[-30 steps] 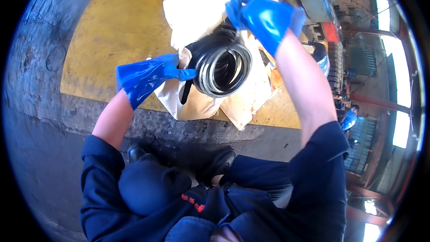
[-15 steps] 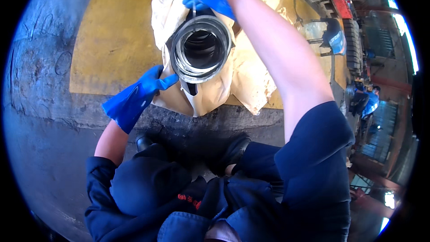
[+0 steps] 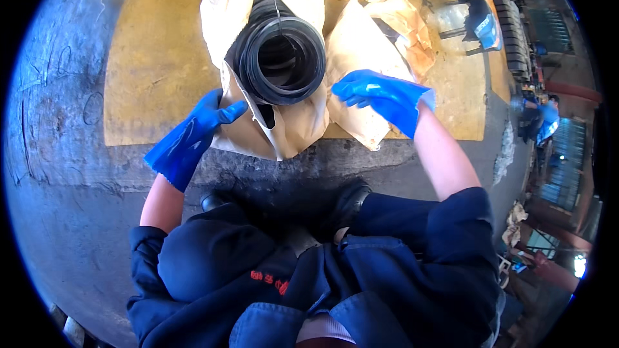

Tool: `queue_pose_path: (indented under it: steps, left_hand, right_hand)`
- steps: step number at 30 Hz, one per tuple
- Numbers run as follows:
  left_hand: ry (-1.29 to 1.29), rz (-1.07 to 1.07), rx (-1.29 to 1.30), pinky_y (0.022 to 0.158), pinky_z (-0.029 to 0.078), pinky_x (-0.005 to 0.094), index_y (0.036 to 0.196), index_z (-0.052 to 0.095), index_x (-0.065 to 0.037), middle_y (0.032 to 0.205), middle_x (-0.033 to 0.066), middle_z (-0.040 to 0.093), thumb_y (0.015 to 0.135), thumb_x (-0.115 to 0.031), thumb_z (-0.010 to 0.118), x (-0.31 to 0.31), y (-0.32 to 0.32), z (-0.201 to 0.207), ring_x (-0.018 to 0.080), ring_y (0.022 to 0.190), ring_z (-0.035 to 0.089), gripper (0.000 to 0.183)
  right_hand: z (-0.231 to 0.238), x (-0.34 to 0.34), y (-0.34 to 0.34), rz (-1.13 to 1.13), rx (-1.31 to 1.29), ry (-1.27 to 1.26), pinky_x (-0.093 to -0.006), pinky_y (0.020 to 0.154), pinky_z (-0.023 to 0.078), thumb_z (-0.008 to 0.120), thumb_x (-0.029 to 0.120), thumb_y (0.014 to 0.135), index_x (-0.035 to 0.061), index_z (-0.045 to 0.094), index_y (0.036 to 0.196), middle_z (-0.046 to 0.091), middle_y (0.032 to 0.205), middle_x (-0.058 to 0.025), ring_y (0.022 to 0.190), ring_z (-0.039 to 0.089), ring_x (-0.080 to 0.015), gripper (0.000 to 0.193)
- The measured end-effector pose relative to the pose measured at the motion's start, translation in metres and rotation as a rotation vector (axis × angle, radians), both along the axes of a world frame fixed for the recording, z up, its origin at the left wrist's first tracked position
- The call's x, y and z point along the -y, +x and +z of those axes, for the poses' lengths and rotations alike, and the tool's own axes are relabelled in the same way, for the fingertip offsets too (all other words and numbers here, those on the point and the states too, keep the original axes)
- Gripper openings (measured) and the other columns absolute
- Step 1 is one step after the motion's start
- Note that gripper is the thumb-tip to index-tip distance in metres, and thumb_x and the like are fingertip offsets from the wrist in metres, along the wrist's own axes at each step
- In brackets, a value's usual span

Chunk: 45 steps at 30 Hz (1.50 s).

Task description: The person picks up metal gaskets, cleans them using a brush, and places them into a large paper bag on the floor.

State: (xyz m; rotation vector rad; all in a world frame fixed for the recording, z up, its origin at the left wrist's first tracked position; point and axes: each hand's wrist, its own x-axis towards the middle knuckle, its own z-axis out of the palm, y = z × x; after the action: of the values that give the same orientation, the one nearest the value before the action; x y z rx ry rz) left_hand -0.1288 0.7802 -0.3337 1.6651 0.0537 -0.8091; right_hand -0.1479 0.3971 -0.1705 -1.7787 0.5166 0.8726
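Observation:
A bundle of black rubber rings (image 3: 284, 90) lies in a torn brown paper sack (image 3: 303, 132), its round opening facing me. A thin dark tie (image 3: 276, 9) runs over the rings at the top. My left hand (image 3: 209, 119), in a blue rubber glove, pinches the sack at its left side, thumb on the near face and the other fingers partly behind the paper. My right hand (image 3: 374, 96), gloved alike, is just right of the rings, over the loose paper. Its fingers are curled together, and whatever they may hold is hidden.
Under the sack is a yellow board (image 3: 161, 77) on the dark floor (image 3: 77, 219). More brown paper (image 3: 367, 58) spreads to the right. A dark small stool-like item with a blue patch (image 3: 483, 29) stands at the upper right. Another person (image 3: 548, 119) is far right.
My right hand has come down from the top of the rings to their right side. The rings have tipped back slightly, and my left hand has stayed at the sack's left side.

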Motion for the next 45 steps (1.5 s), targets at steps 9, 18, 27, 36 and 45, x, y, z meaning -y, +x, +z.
queue_pose_path:
  steps: [9,18,27,36,45]
  left_hand:
    - [0.569,-0.349,1.005,0.098,0.055,0.0388,0.128,0.065,-0.006,0.121,0.0120,0.072,0.083,-0.029,0.083,0.077,0.012,0.144,0.0269,0.108,0.072,0.054]
    - [1.024,-1.060,0.983,0.075,0.056,0.0411,0.099,0.075,-0.012,0.094,0.0119,0.076,0.070,-0.014,0.081,0.165,0.031,0.050,0.0301,0.093,0.074,0.030]
    - [0.996,-1.090,0.733,0.093,0.057,0.0439,0.118,0.069,-0.015,0.113,0.0157,0.074,0.070,-0.029,0.086,0.144,0.072,0.090,0.0361,0.108,0.071,0.053]
    - [0.870,-1.094,0.622,0.097,0.055,0.0411,0.126,0.068,-0.018,0.117,0.0168,0.072,0.073,-0.020,0.080,0.090,0.072,0.070,0.0349,0.111,0.069,0.054]
    - [0.754,-1.165,0.846,0.092,0.058,0.0397,0.120,0.073,-0.013,0.116,0.0154,0.073,0.092,-0.016,0.067,0.125,0.049,0.073,0.0339,0.106,0.072,0.030]
  right_hand:
    - [-0.074,-0.014,-0.017,0.098,0.239,-0.371,-0.0407,0.096,0.048,0.077,0.042,0.082,-0.0046,0.070,0.113,0.070,0.114,-0.0232,0.109,0.066,-0.0314,0.057]
    - [-0.155,-0.011,0.015,0.180,0.227,-0.376,-0.0375,0.078,0.050,0.067,0.027,0.086,-0.0039,0.073,0.101,0.071,0.088,-0.0159,0.082,0.065,-0.0266,0.035]
    - [-0.099,-0.006,-0.015,0.090,0.214,-0.063,-0.0322,0.078,0.048,0.071,0.031,0.088,-0.0004,0.070,0.112,0.069,0.092,-0.0082,0.083,0.062,-0.0168,0.040]
    - [-0.107,-0.013,-0.071,0.258,0.073,0.141,-0.0348,0.096,0.052,0.073,0.029,0.093,0.0020,0.068,0.123,0.073,0.111,-0.0081,0.104,0.067,-0.0189,0.041]
    - [-0.035,-0.076,-0.021,0.902,0.733,-0.660,-0.0486,0.076,0.055,0.070,0.041,0.085,0.0102,0.066,0.090,0.071,0.091,-0.0147,0.087,0.068,-0.0395,0.032]
